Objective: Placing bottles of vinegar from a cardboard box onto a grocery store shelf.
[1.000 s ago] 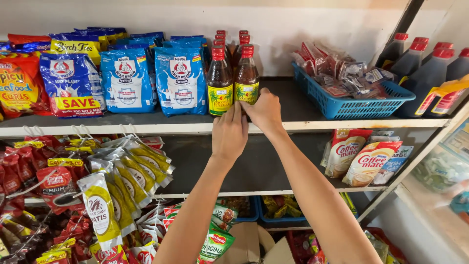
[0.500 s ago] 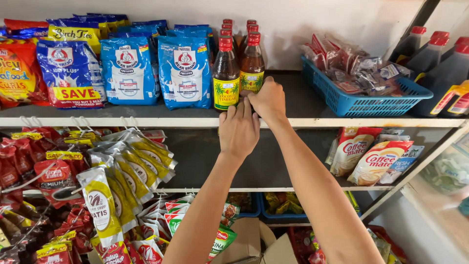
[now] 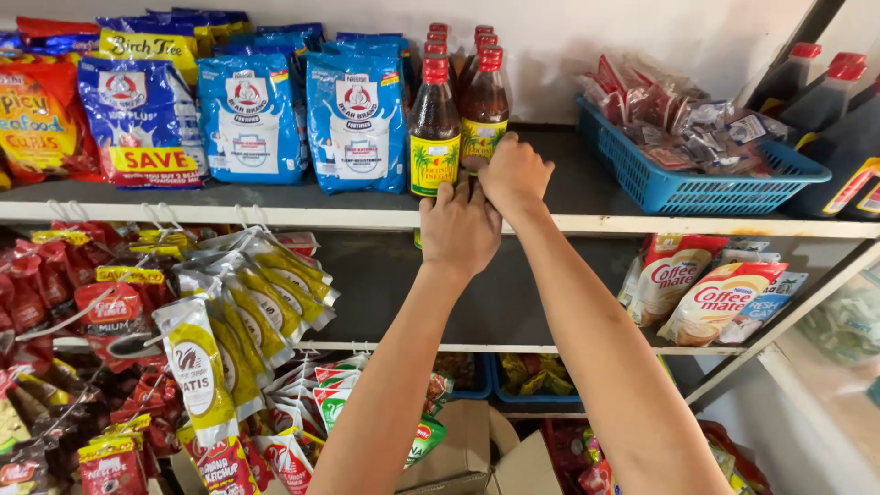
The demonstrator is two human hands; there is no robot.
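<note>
Both hands reach up to the front edge of the top shelf (image 3: 275,213). The left hand (image 3: 458,229) rests at the foot of the left vinegar bottle (image 3: 434,128), fingers flat against the shelf lip; whether its grip has closed on anything cannot be told. The right hand (image 3: 513,174) curls round the base of the right vinegar bottle (image 3: 483,110), just beside the first, its grip closed on the glass. More red-capped bottles stand in rows behind. Blue milk-powder bags (image 3: 356,124) stand left of the bottles; a blue basket (image 3: 678,188) of sachets sits to the right.
</note>
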